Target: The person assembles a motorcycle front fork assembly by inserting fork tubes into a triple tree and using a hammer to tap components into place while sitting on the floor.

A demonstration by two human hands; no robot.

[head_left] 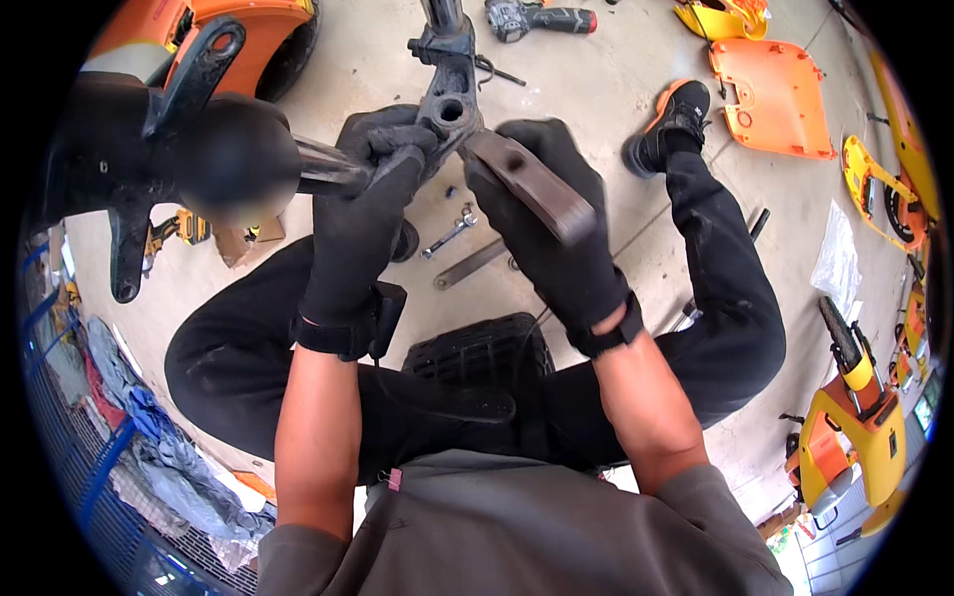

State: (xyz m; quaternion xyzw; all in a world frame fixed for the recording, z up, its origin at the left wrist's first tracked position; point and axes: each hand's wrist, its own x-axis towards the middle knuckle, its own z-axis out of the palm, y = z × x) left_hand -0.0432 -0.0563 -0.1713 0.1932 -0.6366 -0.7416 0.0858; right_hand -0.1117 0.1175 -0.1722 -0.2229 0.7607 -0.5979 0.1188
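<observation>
My left hand (363, 199), in a black glove, is closed on the black metal frame (447, 94) where a shiny tube (323, 169) meets it. The frame has a round hole and a clamped post rising at the top. In my gloved right hand (542, 223) is a dark brownish metal bar (532, 184) with a hole, slightly blurred, its tip beside the frame's lower joint. A large black part with two arms (114, 159) sticks out at the left. On the floor below my hands lie a wrench (449, 230) and a flat metal strip (467, 264).
A cordless tool (512, 20), an orange panel (770, 99), a yellow drill (192, 225) and a plastic bag (837, 253) lie around me. Yellow-orange vehicle parts (855, 427) stand at right. Cloths (169, 447) and blue racking (99, 477) are at left. My crossed-over black seat (477, 338) is between my legs.
</observation>
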